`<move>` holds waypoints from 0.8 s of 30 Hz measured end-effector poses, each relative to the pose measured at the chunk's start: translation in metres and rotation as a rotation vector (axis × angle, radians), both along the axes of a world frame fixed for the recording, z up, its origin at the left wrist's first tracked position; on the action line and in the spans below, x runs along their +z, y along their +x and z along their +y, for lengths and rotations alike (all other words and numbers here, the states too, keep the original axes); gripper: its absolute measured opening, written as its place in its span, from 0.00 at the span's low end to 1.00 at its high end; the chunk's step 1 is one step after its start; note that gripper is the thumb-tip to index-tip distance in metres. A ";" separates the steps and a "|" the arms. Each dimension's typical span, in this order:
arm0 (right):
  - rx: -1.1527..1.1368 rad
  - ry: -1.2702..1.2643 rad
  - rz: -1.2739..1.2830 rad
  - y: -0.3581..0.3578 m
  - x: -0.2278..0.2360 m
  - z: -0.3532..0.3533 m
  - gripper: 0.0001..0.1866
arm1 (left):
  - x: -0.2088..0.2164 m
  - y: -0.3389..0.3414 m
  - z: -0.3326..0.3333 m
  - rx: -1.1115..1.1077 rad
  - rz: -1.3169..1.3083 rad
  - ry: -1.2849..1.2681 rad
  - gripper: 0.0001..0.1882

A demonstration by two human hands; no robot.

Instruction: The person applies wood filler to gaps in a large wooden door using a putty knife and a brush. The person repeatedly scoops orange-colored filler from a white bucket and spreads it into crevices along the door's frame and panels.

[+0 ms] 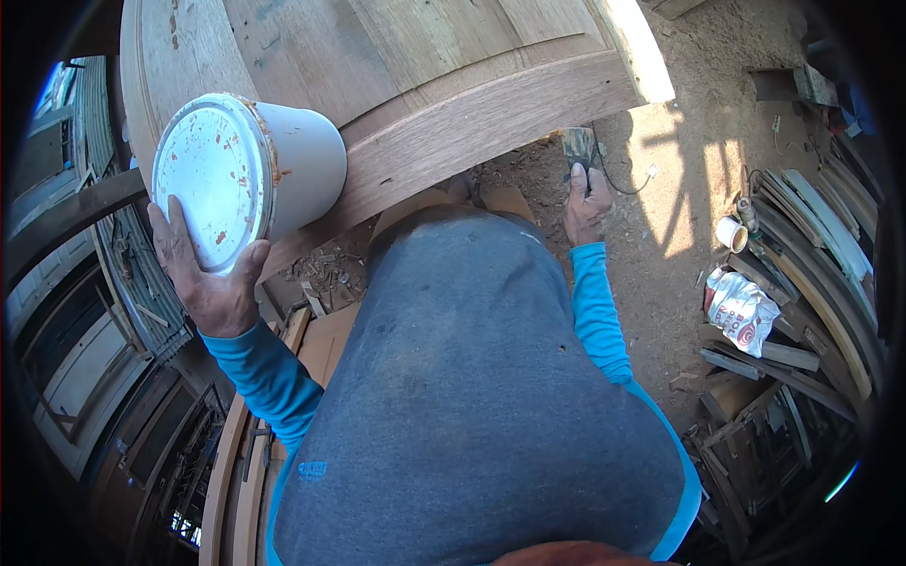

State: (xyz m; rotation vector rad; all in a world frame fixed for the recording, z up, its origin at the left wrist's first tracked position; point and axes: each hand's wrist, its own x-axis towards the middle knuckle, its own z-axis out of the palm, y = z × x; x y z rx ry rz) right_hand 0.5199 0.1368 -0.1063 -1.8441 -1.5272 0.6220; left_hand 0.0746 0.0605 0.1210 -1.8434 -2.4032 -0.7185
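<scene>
A white plastic bucket [307,170] stands at the left part of a wooden panel door [491,104]. Its white lid [209,174] is speckled with brown-orange smears, and brown residue runs round the rim. My left hand [215,288] grips the lid's near edge, thumb on one side and fingers spread over the other. Out to the right, beyond the door's near edge, my right hand [587,209] is closed round a putty knife [578,146]. Its wide blade is stained and points away from me; the handle is mostly hidden in the hand.
Stacked boards [812,236] line the right side, with a white printed sack [742,311] and a small white cup [730,234] beside them. A thin cord [630,191] lies on the dirt floor [651,274]. Wooden frames [241,472] lean at the lower left.
</scene>
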 end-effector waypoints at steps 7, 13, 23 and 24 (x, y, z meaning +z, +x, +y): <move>0.026 0.024 0.013 -0.005 0.001 -0.002 0.19 | -0.001 -0.002 -0.001 -0.012 -0.001 0.025 0.58; 0.026 -0.127 0.069 -0.007 0.002 -0.008 0.19 | -0.003 0.001 0.006 -0.037 -0.011 0.052 0.57; 0.166 -0.282 0.249 -0.057 0.015 -0.023 0.18 | -0.008 -0.047 0.006 -0.206 -0.252 0.130 0.61; 0.171 -0.310 0.263 -0.066 0.019 -0.026 0.18 | -0.007 -0.055 0.008 -0.255 -0.250 0.130 0.62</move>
